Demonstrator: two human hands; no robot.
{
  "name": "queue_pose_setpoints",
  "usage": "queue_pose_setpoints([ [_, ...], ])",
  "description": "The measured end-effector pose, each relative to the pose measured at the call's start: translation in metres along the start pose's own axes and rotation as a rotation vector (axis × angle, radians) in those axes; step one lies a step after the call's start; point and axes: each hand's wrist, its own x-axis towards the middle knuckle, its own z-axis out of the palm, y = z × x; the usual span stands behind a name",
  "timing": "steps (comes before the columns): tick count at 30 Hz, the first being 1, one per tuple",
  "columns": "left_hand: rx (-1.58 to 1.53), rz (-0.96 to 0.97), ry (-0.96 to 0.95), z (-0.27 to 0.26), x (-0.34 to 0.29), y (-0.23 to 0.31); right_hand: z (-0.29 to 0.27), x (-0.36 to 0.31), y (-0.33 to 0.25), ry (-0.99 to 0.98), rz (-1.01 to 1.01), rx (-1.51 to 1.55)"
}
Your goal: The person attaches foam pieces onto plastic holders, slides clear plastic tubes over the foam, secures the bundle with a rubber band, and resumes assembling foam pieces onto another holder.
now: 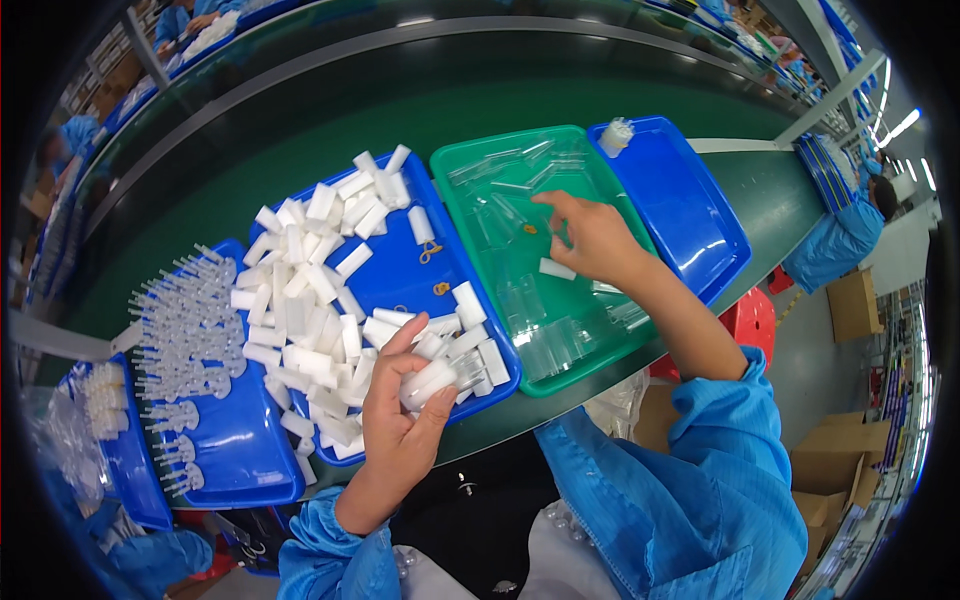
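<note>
Several white cylinders (430, 382) are clasped in my left grip (398, 432), fingers curled around the far side and thumb laid across the near side. Clear tubes (468, 370) project from the right end of this bundle; whether each tube sleeves a cylinder cannot be determined. My left grip is positioned above the near right corner of the large blue tray (385, 275).

My right grip (600, 240) is suspended above the green tray (572, 300). Thumb and index finger are spread apart, with no part visible between them; the remaining fingers are folded under, and I cannot tell whether they hold anything. Just below the thumb lies a single white cylinder (557, 268). Near the fingertips lies an orange band (530, 229).

The large blue tray contains a loose pile of cylinders (293, 310), concentrated on its left side. Two looped bands (430, 250) lie in its right portion. The green tray, adjacent on the right, contains transparent tubes (560, 345) along its near and far ends.

Beyond it, the right blue tray (680, 200) carries one upright bundle (616, 137) at its far left corner. To the left, another blue tray (235, 430) holds rows of translucent stemmed parts (185, 330). All trays rest on the green counter (775, 205).
</note>
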Motion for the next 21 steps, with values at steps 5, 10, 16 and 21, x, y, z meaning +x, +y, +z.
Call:
queue_pose_setpoints([
  [5, 0.129, 0.009, 0.009, 0.000, 0.002, -0.001, 0.002, -0.034, -0.070, 0.030, 0.155, 1.198],
  [10, 0.249, 0.117, 0.001, 0.000, 0.003, 0.000, 0.017, -0.046, -0.106, 0.133, 0.106, 1.532],
  [16, 0.259, 0.124, 0.006, 0.001, 0.004, 0.000, 0.031, -0.044, -0.120, 0.191, 0.070, 1.493],
  [21, 0.252, 0.101, 0.017, 0.001, 0.002, -0.002, 0.038, -0.042, -0.124, 0.175, 0.077, 1.498],
])
